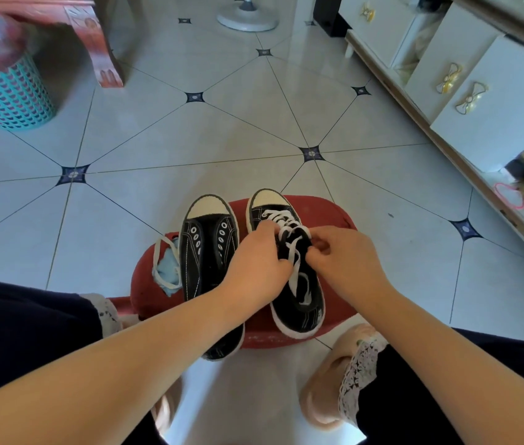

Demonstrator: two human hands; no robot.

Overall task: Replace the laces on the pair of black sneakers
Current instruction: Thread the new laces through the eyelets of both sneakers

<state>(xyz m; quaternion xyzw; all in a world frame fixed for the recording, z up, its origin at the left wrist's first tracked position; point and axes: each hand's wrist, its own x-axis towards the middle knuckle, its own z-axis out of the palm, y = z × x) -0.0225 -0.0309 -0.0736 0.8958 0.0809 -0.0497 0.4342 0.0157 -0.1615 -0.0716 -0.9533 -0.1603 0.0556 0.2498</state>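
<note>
Bare forearms come in from the bottom corners and meet over a red stool (339, 216) that stands on the tiled floor (190, 149) between the person's knees. Two black sneakers lie on it side by side, long axes running away from the person, white toe caps at the far end and heels nearest the body.

The unlaced sneaker (204, 252) on the left shows bare eyelets; its heel hangs over the stool's near edge and is partly hidden by the left forearm. The laced sneaker (305, 311) on the right sits a little askew, heel swung slightly rightward, with a white lace (281, 218) crossing its far eyelets.

The left hand (255, 261) lies palm down over that shoe's inner side, its fingers (268, 231) curled and pinching the lace. The right hand (344, 255) faces it from the other side, fingers (318, 252) bent inward and nipping the same lace above the tongue. Both hands cover the middle eyelets, so the lacing there cannot be seen.

A loose lace (161, 258) loops beside the unlaced sneaker, over a pale blue patch on the stool. Well apart stand a teal basket (10, 94) at far left, a white cabinet (491, 117) along the right, and a fan base (247, 19) beyond.
</note>
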